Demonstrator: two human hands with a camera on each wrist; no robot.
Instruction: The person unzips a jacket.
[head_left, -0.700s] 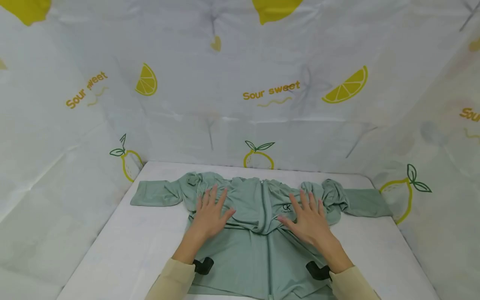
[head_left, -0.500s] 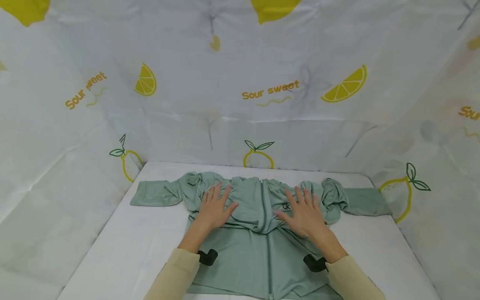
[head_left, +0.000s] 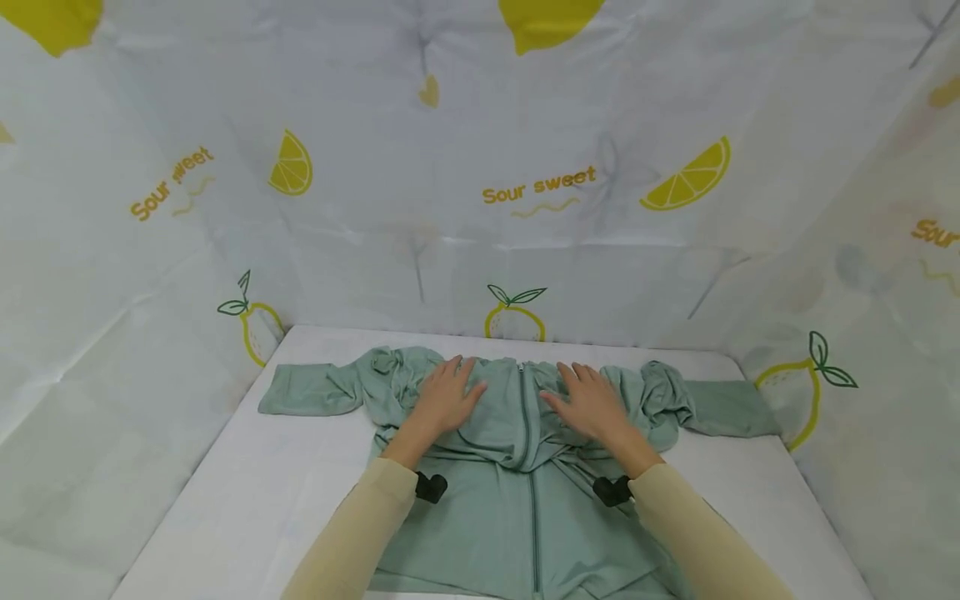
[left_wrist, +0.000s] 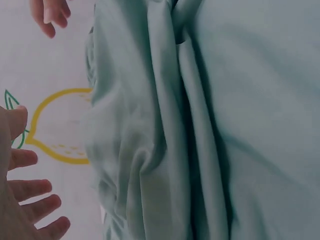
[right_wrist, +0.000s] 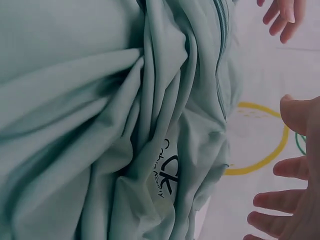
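Note:
A light green zip-up jacket [head_left: 472, 517] lies front up, its upper body bunched in folds and a zipper [head_left: 535, 533] running down the middle. My left hand [head_left: 448, 395] is over the upper left part, fingers spread. Over the upper right part is my right hand [head_left: 590, 404], also with fingers spread, covering the chest print. Both wrist views show the left hand [left_wrist: 25, 195] and right hand [right_wrist: 292, 190] apart from the cloth, gripping nothing. Black lettering [right_wrist: 170, 175] shows among the folds in the right wrist view.
The jacket's sleeves stretch outward to the left [head_left: 300, 389] and right [head_left: 735, 408] on a white table [head_left: 262, 500]. Behind and at both sides hangs a white sheet [head_left: 360, 275] printed with lemons and words.
Both hands have moved forward, toward the jacket's far edge, and closer together. The right hand now covers the chest print. The jacket looks the same.

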